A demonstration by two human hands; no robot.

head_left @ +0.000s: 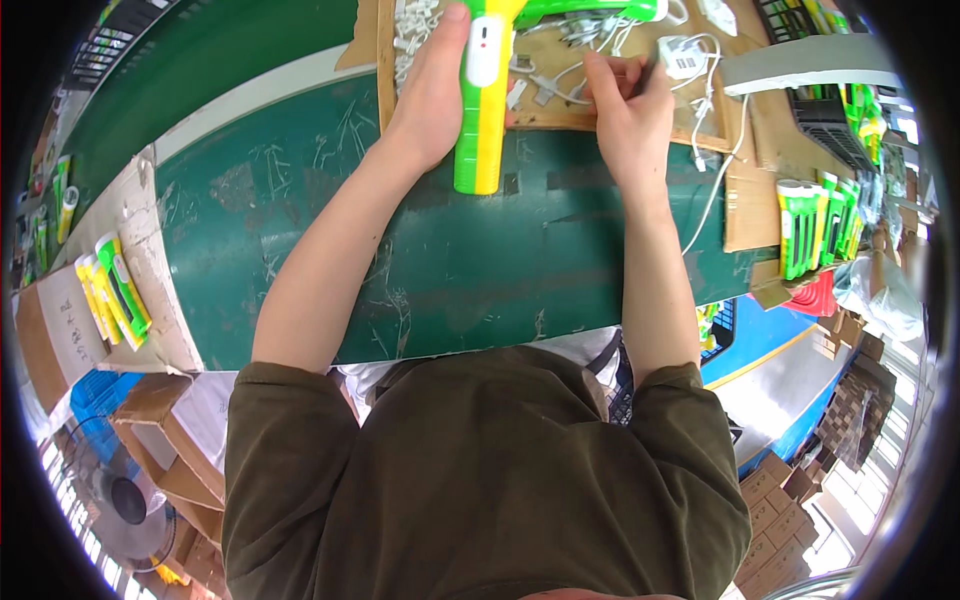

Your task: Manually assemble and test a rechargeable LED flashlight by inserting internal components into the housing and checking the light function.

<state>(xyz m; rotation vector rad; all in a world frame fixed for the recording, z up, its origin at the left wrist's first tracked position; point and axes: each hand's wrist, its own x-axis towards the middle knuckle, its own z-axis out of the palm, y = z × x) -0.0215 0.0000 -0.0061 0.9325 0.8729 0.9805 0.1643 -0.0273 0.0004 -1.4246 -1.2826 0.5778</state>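
Observation:
My left hand [435, 105] is closed around a green and yellow flashlight [483, 130], held upright over the near edge of a shallow wooden tray [560, 121]. A white panel with a small dark port and a red dot faces up on it. My right hand [635, 120] is over the tray with thumb and fingers pinched together. A white charging cable [570, 97] runs to these fingertips, its plug lying toward the flashlight. Just beyond the right hand sits a white multi-port charger [683, 58]. Another green flashlight [590, 10] lies at the tray's far side.
White connectors [412, 40] fill the tray's left part. A white cord [715, 205] hangs over the green tabletop [480, 270]. Flashlights stand in a box [800, 230] at right, and more [120, 290] lie at left. A grey curved bar [810, 63] crosses the upper right.

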